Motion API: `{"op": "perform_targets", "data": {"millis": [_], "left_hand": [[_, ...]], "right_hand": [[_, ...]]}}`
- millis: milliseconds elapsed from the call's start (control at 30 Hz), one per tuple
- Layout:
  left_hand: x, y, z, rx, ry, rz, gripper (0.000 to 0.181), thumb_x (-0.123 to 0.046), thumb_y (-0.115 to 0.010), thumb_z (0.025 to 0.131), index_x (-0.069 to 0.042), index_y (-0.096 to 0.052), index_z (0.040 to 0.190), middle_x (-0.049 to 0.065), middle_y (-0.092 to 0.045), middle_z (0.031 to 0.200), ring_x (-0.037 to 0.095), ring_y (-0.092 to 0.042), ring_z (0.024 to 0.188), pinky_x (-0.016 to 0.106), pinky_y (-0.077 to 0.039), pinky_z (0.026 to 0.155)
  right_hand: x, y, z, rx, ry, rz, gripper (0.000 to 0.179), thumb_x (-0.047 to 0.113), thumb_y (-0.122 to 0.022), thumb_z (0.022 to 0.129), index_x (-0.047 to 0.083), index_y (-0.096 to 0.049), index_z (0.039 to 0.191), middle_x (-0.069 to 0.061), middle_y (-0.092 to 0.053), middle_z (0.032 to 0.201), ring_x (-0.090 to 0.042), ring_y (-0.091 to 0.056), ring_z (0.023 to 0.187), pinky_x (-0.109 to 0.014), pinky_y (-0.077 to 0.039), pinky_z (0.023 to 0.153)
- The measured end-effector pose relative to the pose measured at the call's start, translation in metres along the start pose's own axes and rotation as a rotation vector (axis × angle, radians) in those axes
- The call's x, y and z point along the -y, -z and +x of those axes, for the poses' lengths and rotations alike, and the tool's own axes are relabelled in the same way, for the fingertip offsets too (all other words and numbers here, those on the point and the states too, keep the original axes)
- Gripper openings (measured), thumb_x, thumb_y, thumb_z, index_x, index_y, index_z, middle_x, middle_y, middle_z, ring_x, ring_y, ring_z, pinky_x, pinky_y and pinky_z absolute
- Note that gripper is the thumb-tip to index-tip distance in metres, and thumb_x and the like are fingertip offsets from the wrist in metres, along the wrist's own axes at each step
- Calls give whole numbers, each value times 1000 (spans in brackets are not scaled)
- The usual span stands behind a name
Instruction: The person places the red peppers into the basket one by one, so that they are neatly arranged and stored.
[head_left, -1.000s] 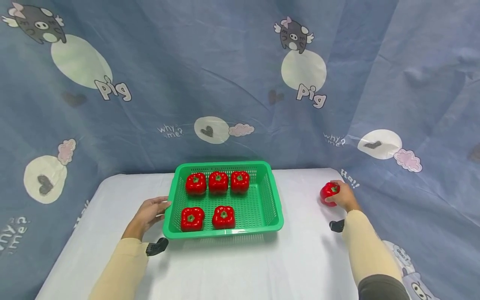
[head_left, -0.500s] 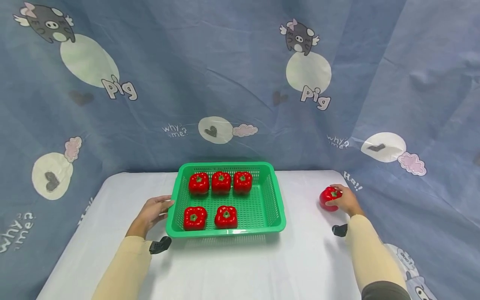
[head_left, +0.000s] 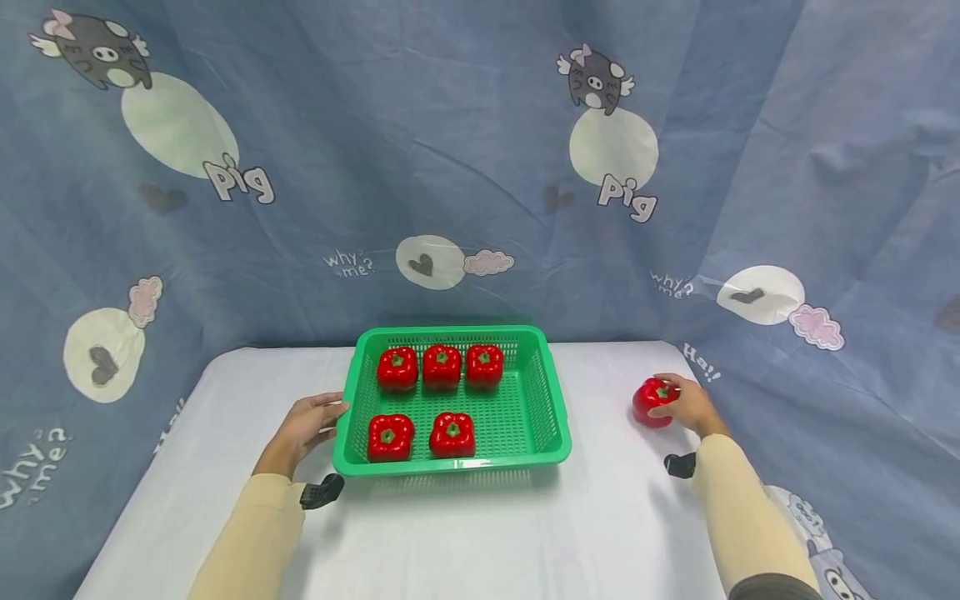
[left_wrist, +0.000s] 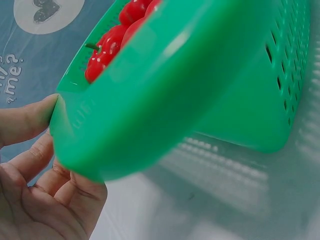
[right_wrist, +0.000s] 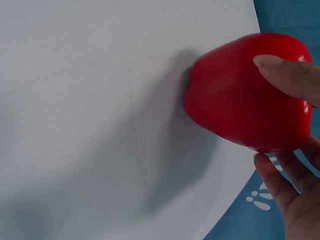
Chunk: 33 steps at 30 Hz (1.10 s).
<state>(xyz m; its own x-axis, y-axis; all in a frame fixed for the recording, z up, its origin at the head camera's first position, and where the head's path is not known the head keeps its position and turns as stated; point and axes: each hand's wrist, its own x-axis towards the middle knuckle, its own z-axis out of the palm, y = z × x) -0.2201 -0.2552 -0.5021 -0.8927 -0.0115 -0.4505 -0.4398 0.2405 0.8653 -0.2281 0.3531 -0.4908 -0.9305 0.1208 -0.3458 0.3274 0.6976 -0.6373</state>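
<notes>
A green plastic basket stands on the white table, with several red bell peppers in it. Three peppers, one of them this bell pepper, line the far side; two more, including this near pepper, sit in front. My left hand pinches the basket's left rim, its thumb above and the fingers beneath. Far to the right, my right hand grips another red bell pepper, thumb on one side and fingers on the other. Whether that pepper touches the table is hard to tell.
The white tablecloth spreads under and around the basket. A blue patterned curtain hangs close behind the basket and beside the table's right edge. Dark straps, such as the left strap, sit at both wrists.
My right hand has shifted the bell pepper slightly leftward and nearer to me. The left hand stays at the basket's rim. The head view has turned a little.
</notes>
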Motion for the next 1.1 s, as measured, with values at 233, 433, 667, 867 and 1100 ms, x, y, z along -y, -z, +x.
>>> {"op": "perform_targets", "data": {"millis": [233, 433, 667, 867, 1100], "left_hand": [[-2, 1, 0, -1, -2, 13, 53, -20, -56, 98, 5, -39, 142, 14, -61, 122, 13, -62, 94, 40, -49, 92], [-3, 1, -1, -2, -3, 19, 54, -20, -57, 98, 6, -38, 142, 9, -64, 115, 11, -62, 89, 35, -51, 85], [-4, 1, -2, -7, -10, 27, 56, -21, -58, 98, 6, -39, 142, 6, -66, 110, 11, -62, 88, 30, -51, 80], [-2, -1, 1, -15, -10, 42, 53, -21, -56, 98, 5, -40, 142, 8, -65, 114, 11, -61, 88, 28, -51, 79], [0, -1, 1, -17, -10, 39, 53, -21, -56, 98, 5, -40, 142, 10, -64, 116, 11, -62, 89, 31, -51, 81]], "right_hand": [[4, -8, -3, 25, 24, 6, 79, 12, -79, 79, 2, -36, 144, -31, -36, 137, -51, -32, 126, -57, -46, 93], [7, -12, -7, 44, 42, 14, 79, 16, -80, 78, 3, -38, 144, -30, -38, 136, -49, -34, 126, -55, -47, 93], [22, -11, -16, 80, 111, 7, 78, 21, -83, 76, 2, -43, 140, -28, -43, 134, -48, -40, 121, -51, -51, 88], [37, -9, -20, 94, 192, -27, 77, 24, -83, 75, 2, -45, 139, -26, -45, 134, -47, -42, 121, -51, -52, 86], [56, -9, -24, 92, 276, -51, 71, 20, -82, 76, 2, -49, 136, -24, -51, 129, -44, -46, 119, -44, -55, 81]]}}
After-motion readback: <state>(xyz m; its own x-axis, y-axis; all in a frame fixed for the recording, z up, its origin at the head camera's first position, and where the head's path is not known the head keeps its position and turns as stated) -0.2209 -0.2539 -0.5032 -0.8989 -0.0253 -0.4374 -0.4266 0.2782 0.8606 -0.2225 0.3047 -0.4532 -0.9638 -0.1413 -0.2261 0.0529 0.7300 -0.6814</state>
